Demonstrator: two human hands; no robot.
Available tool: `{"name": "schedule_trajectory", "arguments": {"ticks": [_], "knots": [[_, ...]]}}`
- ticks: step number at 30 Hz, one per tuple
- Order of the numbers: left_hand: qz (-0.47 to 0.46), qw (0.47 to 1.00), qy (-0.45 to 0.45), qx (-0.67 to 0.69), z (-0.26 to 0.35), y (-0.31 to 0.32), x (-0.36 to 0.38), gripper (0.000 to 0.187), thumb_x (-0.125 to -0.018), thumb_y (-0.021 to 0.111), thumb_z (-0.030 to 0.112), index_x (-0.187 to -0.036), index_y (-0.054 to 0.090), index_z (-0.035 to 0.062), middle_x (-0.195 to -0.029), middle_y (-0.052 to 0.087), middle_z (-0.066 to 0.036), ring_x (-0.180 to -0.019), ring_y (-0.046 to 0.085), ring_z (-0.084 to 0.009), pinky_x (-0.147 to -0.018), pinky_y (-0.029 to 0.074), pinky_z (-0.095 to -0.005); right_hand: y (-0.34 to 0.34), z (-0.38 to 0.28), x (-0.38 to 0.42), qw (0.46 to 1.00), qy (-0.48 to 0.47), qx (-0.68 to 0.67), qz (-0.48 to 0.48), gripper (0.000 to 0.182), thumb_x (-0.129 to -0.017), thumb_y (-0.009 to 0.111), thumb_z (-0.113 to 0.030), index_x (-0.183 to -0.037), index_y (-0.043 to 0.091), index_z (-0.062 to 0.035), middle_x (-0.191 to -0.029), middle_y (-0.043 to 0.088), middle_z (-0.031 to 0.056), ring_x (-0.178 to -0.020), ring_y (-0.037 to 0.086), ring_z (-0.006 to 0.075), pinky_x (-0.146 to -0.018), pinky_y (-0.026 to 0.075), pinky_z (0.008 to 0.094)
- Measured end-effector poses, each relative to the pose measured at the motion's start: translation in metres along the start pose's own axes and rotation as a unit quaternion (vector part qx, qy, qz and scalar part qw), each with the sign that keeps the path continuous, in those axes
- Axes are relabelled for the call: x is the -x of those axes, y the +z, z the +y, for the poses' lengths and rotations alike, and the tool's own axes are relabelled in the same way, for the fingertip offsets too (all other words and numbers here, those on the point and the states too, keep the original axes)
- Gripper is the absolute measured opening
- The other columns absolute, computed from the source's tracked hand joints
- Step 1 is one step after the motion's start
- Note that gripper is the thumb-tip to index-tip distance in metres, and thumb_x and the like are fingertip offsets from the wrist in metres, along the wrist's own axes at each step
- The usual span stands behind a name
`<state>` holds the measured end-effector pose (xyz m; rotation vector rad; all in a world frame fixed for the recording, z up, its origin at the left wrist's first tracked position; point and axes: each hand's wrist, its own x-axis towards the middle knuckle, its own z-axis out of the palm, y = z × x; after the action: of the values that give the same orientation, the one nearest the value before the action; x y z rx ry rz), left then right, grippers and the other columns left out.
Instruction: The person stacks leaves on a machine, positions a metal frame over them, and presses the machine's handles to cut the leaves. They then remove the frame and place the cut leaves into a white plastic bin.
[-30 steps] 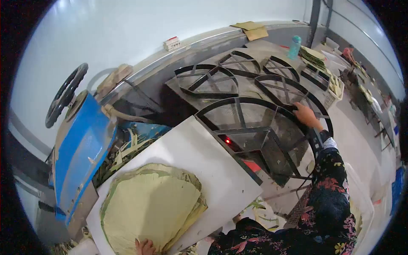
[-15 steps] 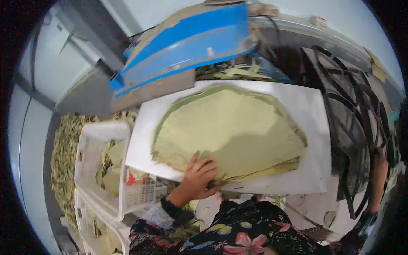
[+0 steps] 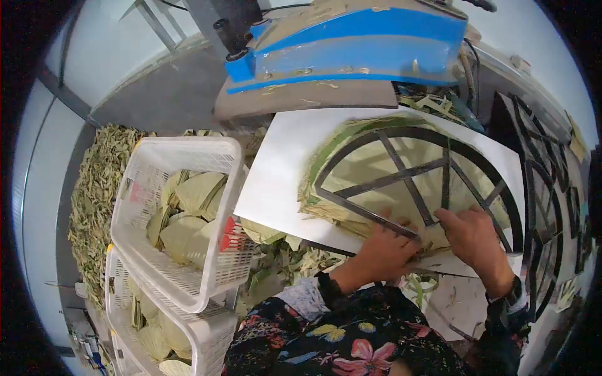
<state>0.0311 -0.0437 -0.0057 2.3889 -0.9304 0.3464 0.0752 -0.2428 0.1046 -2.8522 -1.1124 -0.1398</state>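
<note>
Dark floral-print sleeves, pink and yellow blooms, pale cuff and black wristband at left wrist.

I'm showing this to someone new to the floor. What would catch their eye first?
Likely the black fan-shaped metal frame lying on a stack of pale green leaves on the white board, with the left hand and right hand at its near edge. Next, the blue machine behind, and the white baskets of leaves at left.
</note>
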Motion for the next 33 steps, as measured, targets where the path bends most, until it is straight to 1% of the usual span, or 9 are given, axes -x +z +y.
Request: {"name": "schedule_trajectory", "arguments": {"ticks": [6,9,11,13,16,18,24,31,33], "knots": [[0.037,0.999,0.006,0.029,0.001,0.000,0.000,0.039,-0.071,0.067,0.035,-0.100,0.057,0.0114,-0.102,0.057,-0.007,-0.111,0.050,-0.0321,-0.102,0.020,-0.0631,0.021,-0.007,-0.025,0.998,-0.027,0.046,-0.038,0.031,-0.076,0.058,-0.013,-0.106,0.056,-0.0124,-0.063,0.061,0.0083,-0.062,0.062,0.0281,-0.066,0.046,0.0425],[0.036,0.999,0.016,0.025,0.005,0.003,-0.001,0.038,-0.071,0.068,0.033,-0.099,0.057,0.0104,-0.099,0.057,-0.008,-0.108,0.053,-0.0321,-0.101,0.031,-0.0551,0.028,-0.002,-0.025,0.998,-0.039,0.053,-0.019,0.030,-0.074,0.058,-0.013,-0.103,0.056,-0.0133,-0.060,0.058,0.0073,-0.059,0.060,0.0272,-0.067,0.046,0.0405],[-0.099,0.983,-0.107,0.113,0.008,-0.001,-0.004,0.038,-0.069,0.069,0.031,-0.098,0.057,0.0094,-0.101,0.058,-0.010,-0.105,0.055,-0.0320,-0.091,0.043,-0.0457,0.032,0.004,-0.025,0.997,-0.054,0.057,-0.025,0.030,-0.071,0.058,-0.014,-0.101,0.057,-0.0143,-0.056,0.055,0.0059,-0.058,0.060,0.0253,-0.065,0.046,0.0384],[-0.104,0.988,-0.072,0.084,0.003,-0.002,-0.005,0.046,-0.073,0.067,0.034,-0.108,0.056,0.0046,-0.109,0.057,-0.019,-0.099,0.054,-0.0394,-0.080,0.047,-0.0464,0.031,0.005,-0.026,0.994,-0.052,0.075,-0.054,0.031,-0.070,0.059,-0.017,-0.101,0.056,-0.0146,-0.055,0.056,0.0042,-0.057,0.061,0.0230,-0.061,0.046,0.0373],[-0.163,0.985,-0.032,0.049,0.006,-0.003,-0.012,0.052,-0.073,0.067,0.032,-0.113,0.053,0.0025,-0.111,0.056,-0.021,-0.101,0.054,-0.0397,-0.083,0.046,-0.0468,0.032,0.009,-0.027,0.994,-0.072,0.070,-0.053,0.028,-0.070,0.059,-0.018,-0.097,0.055,-0.0142,-0.054,0.056,0.0010,-0.053,0.061,0.0204,-0.052,0.045,0.0348],[-0.033,0.999,-0.002,0.002,0.006,-0.002,-0.008,0.056,-0.071,0.068,0.030,-0.115,0.050,0.0001,-0.112,0.054,-0.023,-0.103,0.052,-0.0412,-0.086,0.044,-0.0479,0.026,0.007,-0.027,0.995,-0.078,0.065,-0.008,0.021,-0.070,0.059,-0.017,-0.091,0.056,-0.0144,-0.052,0.055,0.0003,-0.052,0.061,0.0203,-0.052,0.044,0.0333],[-0.039,0.998,0.033,-0.024,0.004,0.001,-0.005,0.054,-0.066,0.074,0.025,-0.109,0.051,0.0014,-0.116,0.051,-0.018,-0.110,0.049,-0.0361,-0.088,0.040,-0.0443,0.038,0.019,-0.030,0.995,-0.080,0.022,0.049,0.003,-0.074,0.057,-0.016,-0.072,0.058,-0.0141,-0.056,0.059,0.0032,-0.057,0.064,0.0227,-0.050,0.046,0.0372],[-0.013,0.998,0.050,-0.046,0.009,0.000,-0.005,0.057,-0.064,0.076,0.022,-0.111,0.050,0.0010,-0.116,0.050,-0.018,-0.108,0.049,-0.0360,-0.090,0.039,-0.0445,0.054,0.023,-0.032,0.993,-0.070,-0.005,0.095,0.005,-0.073,0.058,-0.017,-0.069,0.056,-0.0151,-0.056,0.058,0.0031,-0.056,0.063,0.0234,-0.052,0.045,0.0366],[-0.008,0.998,0.047,-0.036,0.009,0.002,-0.004,0.054,-0.065,0.075,0.022,-0.109,0.052,0.0010,-0.114,0.051,-0.017,-0.108,0.048,-0.0352,-0.091,0.039,-0.0444,0.054,0.024,-0.032,0.990,-0.092,0.017,0.103,0.011,-0.070,0.058,-0.018,-0.079,0.054,-0.0144,-0.049,0.054,0.0015,-0.052,0.061,0.0238,-0.054,0.043,0.0366]]}}
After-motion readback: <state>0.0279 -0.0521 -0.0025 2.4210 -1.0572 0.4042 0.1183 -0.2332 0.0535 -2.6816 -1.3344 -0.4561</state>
